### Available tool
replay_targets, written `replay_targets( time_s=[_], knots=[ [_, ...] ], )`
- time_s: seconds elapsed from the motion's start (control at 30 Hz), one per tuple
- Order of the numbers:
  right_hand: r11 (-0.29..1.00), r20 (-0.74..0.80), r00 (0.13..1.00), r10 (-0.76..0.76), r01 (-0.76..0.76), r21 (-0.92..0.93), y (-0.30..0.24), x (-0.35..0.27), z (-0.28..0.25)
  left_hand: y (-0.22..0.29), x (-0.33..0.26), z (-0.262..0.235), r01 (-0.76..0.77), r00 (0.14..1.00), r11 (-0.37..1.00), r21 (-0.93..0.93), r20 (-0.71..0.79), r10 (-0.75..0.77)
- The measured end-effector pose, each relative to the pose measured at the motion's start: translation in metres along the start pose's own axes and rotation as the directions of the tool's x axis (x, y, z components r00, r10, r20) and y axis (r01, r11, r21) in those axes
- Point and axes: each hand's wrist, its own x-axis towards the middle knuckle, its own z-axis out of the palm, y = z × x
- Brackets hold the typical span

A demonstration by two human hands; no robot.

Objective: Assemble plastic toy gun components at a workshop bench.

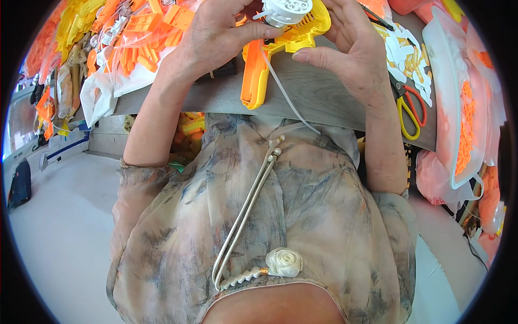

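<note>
Both hands are raised over a grey table (318,94) near the top of the view. My left hand (218,35) grips a yellow plastic toy body (305,29) with a white round part (286,12) set in it, thumb pressed along the white part. My right hand (350,46) closes around the same yellow piece from the right. A thin clear tube (283,92) hangs from the white part down toward my chest. An orange and yellow handle-shaped part (254,75) lies on the table just below my left hand.
Orange and yellow plastic parts in clear bags (129,38) pile up at the table's left. Scissors with yellow and red handles (408,110) lie at the right, next to white pieces (402,54) and bags of orange parts (464,124). Pale floor lies left.
</note>
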Motion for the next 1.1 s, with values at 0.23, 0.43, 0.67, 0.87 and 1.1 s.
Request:
replay_targets(
  time_s=[0.23,0.43,0.67,0.87,1.1],
  knots=[
    [0.622,0.146,0.619,-0.771,0.685,0.380,0.046,0.026,-0.004,0.004,-0.003,-0.006,-0.074,0.997,0.991,0.112,-0.025,0.077],
    [0.619,0.136,0.623,-0.770,0.677,0.399,0.048,0.026,-0.006,0.002,0.000,-0.006,-0.128,0.992,0.990,0.052,-0.010,0.129],
    [0.632,0.140,0.640,-0.756,0.658,0.408,0.044,0.027,-0.004,-0.033,0.008,0.009,-0.560,0.827,0.794,-0.237,-0.223,0.516],
    [0.672,0.135,0.677,-0.724,0.645,0.364,0.037,0.025,0.001,-0.033,0.008,0.010,-0.539,0.840,0.796,-0.274,-0.236,0.488],
    [0.995,0.006,0.994,-0.105,0.105,0.000,-0.020,0.000,0.021,-0.040,0.004,0.012,-0.413,0.905,0.897,-0.156,-0.180,0.385]
  ],
)
